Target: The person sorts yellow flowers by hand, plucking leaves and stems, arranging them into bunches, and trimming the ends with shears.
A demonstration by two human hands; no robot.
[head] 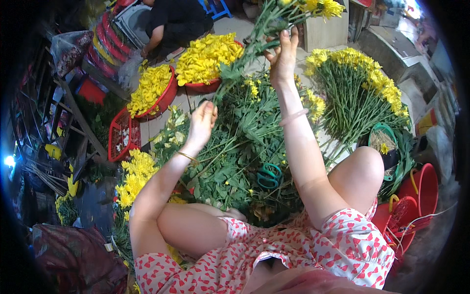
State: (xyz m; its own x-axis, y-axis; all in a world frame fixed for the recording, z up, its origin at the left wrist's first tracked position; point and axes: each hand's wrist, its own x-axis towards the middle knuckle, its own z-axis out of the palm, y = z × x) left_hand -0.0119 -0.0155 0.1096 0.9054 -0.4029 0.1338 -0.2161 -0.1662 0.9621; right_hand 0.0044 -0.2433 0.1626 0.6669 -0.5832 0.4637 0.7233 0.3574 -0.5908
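My left hand (203, 120) is closed around the lower stems of a leafy bunch of yellow chrysanthemums (244, 60). The bunch slants up and to the right, its flower heads at the top edge of the view. Beside the upper stems, my right hand (283, 60) has its fingers spread; whether they touch the stems is hard to tell. Under both arms lies a heap of cut green stems and leaves (235, 147). Teal-handled scissors (269, 176) rest on this heap, their blades hidden among the leaves.
Red baskets of yellow petals (209, 58) stand ahead, near a crouching person (176, 25). Cut chrysanthemums (352, 84) lie fanned out at right, above a green basket (383, 147). Red buckets (418, 191) stand at far right. More yellow chrysanthemums (136, 180) lie by my left arm.
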